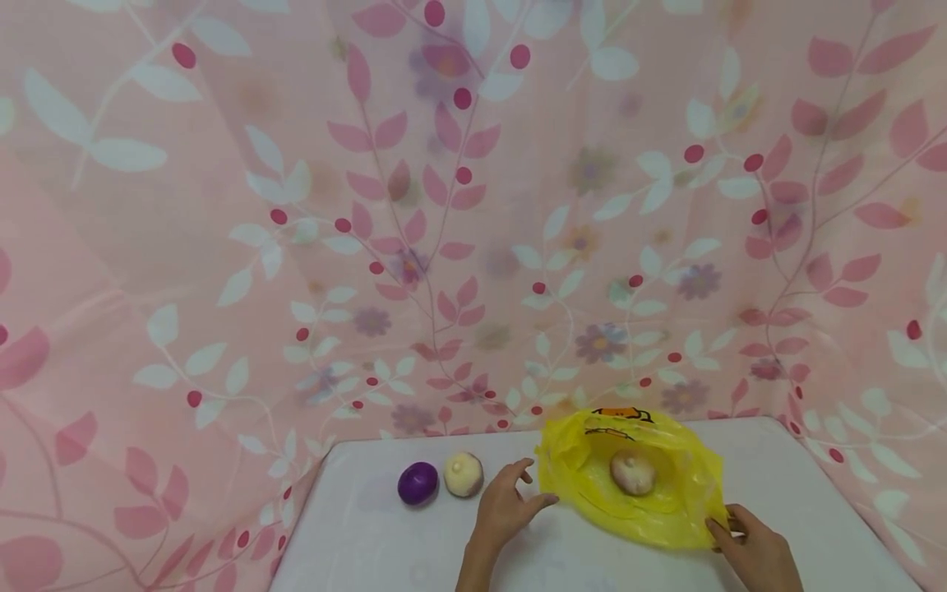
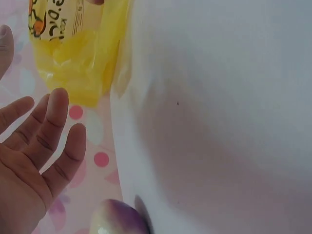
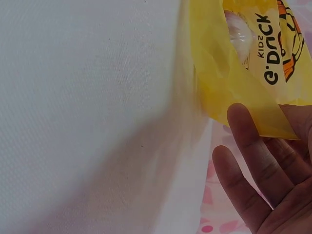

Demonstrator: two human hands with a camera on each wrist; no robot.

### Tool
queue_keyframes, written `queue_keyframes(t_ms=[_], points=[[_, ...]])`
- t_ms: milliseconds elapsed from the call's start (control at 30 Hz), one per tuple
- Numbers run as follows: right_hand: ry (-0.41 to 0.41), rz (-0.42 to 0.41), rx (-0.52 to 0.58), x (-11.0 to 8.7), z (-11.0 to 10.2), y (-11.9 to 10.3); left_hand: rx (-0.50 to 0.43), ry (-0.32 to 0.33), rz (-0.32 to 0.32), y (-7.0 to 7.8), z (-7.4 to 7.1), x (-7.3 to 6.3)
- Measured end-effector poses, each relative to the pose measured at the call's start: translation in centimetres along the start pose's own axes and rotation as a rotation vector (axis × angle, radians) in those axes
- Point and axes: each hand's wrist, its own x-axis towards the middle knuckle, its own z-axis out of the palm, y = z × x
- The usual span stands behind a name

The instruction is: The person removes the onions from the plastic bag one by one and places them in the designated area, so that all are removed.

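Note:
A yellow plastic bag (image 1: 592, 493) with printed lettering lies on the white table, its mouth spread wide toward me. Inside it sits a whitish, pink-tinged round vegetable (image 1: 633, 473), partly seen through the opening in the right wrist view too. My right hand (image 1: 756, 549) pinches the bag's right edge between thumb and fingers. Beside the bag's left edge is my left hand (image 1: 505, 507), fingers spread and holding nothing. Left of that hand, a pale turnip (image 1: 464, 474) stands next to a glossy purple round vegetable (image 1: 418, 483). The left wrist view catches a white-and-purple turnip (image 2: 119, 218) at its bottom edge.
The white table (image 1: 362, 543) reaches back to a pink floral cloth (image 1: 473, 247) hanging behind it. That cloth also runs down both sides of the table.

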Motion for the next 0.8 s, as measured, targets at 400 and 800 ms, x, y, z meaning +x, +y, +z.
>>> queue_keyframes(t_ms=[400, 800], points=[[-0.008, 0.001, 0.011, 0.1, 0.2, -0.1, 0.063, -0.066, -0.068, 2.6, 2.0, 1.3], [-0.004, -0.021, 0.014, -0.2, 0.4, -0.1, 0.106, -0.078, -0.049, 3.8, 3.4, 1.8]])
